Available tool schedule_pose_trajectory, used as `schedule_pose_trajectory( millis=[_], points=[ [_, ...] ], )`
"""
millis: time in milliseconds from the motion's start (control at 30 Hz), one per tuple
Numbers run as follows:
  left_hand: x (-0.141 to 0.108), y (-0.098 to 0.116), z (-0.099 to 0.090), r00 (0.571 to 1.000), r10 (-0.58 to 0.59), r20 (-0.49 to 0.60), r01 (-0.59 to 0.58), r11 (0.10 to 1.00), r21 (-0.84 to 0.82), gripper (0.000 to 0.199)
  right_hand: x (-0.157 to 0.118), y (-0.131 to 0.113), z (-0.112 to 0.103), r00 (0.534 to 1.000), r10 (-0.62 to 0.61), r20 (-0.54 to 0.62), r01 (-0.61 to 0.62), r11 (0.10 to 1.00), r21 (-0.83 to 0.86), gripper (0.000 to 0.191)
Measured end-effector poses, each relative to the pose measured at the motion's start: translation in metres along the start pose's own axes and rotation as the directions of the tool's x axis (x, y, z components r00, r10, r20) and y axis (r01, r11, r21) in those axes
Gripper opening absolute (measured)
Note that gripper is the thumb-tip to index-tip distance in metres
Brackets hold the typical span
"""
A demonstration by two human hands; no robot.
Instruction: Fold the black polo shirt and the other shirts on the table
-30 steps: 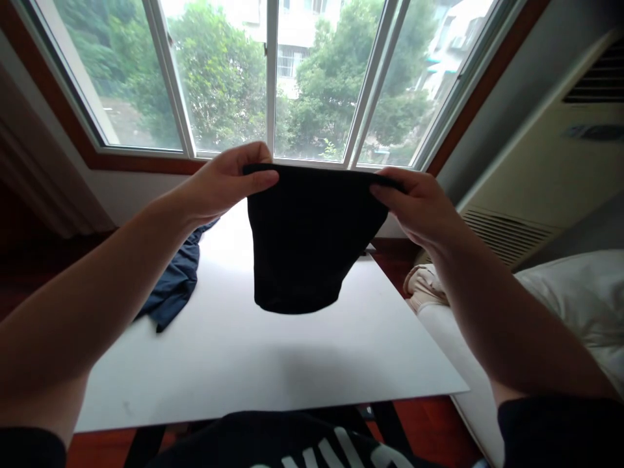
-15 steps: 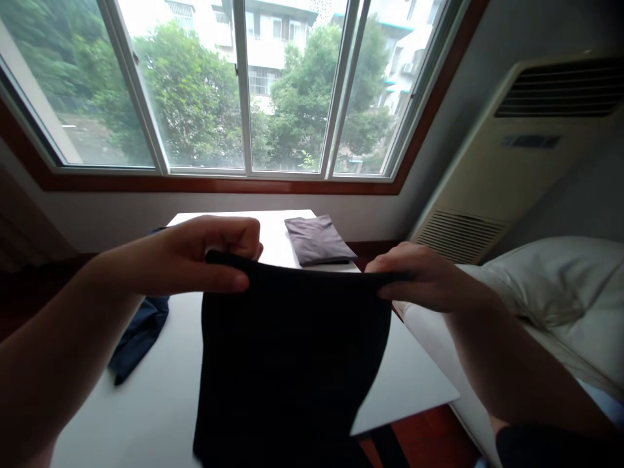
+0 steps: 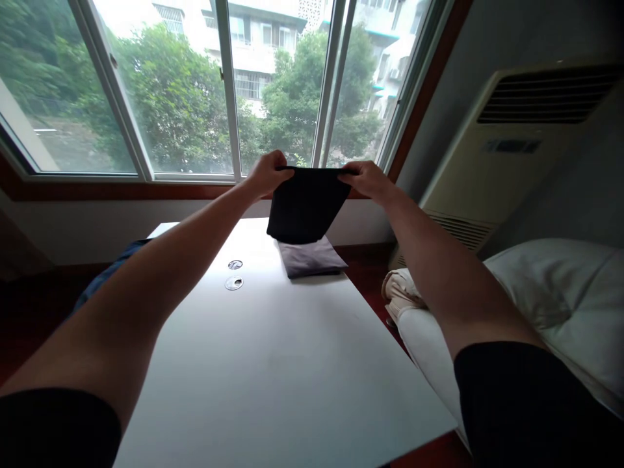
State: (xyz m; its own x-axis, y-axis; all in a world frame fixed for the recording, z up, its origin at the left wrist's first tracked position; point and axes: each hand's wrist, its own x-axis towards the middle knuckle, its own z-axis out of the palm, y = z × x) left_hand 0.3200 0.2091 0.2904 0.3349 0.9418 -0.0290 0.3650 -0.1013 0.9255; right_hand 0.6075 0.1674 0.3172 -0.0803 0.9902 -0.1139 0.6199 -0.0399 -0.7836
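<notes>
- Fingers of the left hand (image 3: 266,175) and right hand (image 3: 363,180) pinch the top corners of a black folded cloth (image 3: 305,207).
- Cloth hangs in the air between both hands, above the far end of the white table (image 3: 273,364).
- Folded grey garment (image 3: 309,259) lies directly beneath it on the table.
- Two round fittings (image 3: 234,274), possibly cable ports, sit left of the garment.
- Pillow (image 3: 560,292) lies well to the right.
</notes>
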Motion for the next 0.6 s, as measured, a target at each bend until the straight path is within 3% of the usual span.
schedule_pose_trajectory(
  millis=[67, 167, 233, 300, 367, 467, 600],
  points=[
    [0.008, -0.025, 0.025, 0.998, 0.057, -0.009, -0.056, 0.995, 0.085, 0.018, 0.009, 0.029, 0.004, 0.998, 0.005, -0.066, -0.013, 0.992, -0.127, 0.017],
    [-0.017, -0.069, 0.067, 0.998, 0.031, 0.053, -0.042, 0.973, 0.225, 0.015, -0.007, 0.081, 0.027, 0.999, 0.027, -0.037, -0.036, 0.965, -0.26, 0.014],
    [-0.052, -0.094, 0.095, 0.985, -0.037, 0.166, -0.021, 0.943, 0.333, 0.009, -0.033, 0.115, 0.048, 0.99, 0.092, 0.103, -0.047, 0.925, -0.376, 0.015],
    [-0.092, -0.114, 0.122, 0.938, -0.069, 0.34, -0.093, 0.894, 0.437, 0.006, -0.062, 0.142, 0.068, 0.924, 0.203, 0.326, -0.01, 0.862, -0.508, 0.02],
    [-0.128, -0.128, 0.145, 0.895, -0.076, 0.44, -0.138, 0.89, 0.434, 0.006, -0.088, 0.161, 0.084, 0.862, 0.282, 0.422, -0.011, 0.842, -0.54, 0.019],
    [-0.165, -0.141, 0.166, 0.852, -0.071, 0.518, -0.176, 0.894, 0.412, 0.007, -0.108, 0.177, 0.105, 0.833, 0.373, 0.41, -0.064, 0.799, -0.597, 0.016],
    [-0.181, -0.152, 0.166, 0.853, -0.064, 0.517, -0.182, 0.893, 0.412, 0.009, -0.11, 0.185, 0.137, 0.893, 0.344, 0.291, -0.095, 0.775, -0.624, 0.024]
  ],
)
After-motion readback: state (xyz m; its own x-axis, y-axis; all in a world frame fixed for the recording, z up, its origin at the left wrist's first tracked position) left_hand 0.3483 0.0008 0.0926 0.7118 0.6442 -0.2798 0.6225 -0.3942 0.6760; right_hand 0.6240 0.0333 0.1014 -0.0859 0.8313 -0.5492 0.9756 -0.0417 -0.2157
